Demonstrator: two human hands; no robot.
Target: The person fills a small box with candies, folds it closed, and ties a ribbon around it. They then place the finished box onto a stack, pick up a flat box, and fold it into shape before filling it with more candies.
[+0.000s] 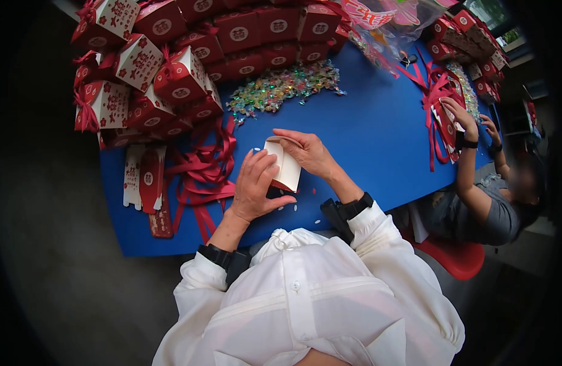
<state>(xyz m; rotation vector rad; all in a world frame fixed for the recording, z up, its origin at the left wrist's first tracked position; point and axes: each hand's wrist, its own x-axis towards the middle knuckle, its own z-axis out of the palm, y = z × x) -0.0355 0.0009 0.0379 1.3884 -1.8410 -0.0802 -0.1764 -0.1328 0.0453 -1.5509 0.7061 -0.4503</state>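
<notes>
A small paper gift box (287, 172), its pale inside facing up and a strip of red showing at its lower edge, is between my hands above the blue table. My left hand (255, 183) holds it from the left, fingers on its side and thumb stretched out below. With fingers and thumb, my right hand (311, 155) pinches a flap at the box's upper right. The box's underside is hidden. Left of my hands lie loose red ribbons (208, 161) and flat, unfolded box blanks (150, 174). A pile of shiny wrapped candies (281, 88) lies beyond the box.
Finished red and white boxes (238, 30) with ribbons are stacked along the back and left of the blue table (366, 140). A clear printed plastic bag (384, 24) lies at the back. At right, a co-worker's hands (461, 116) are near more ribbons and blanks.
</notes>
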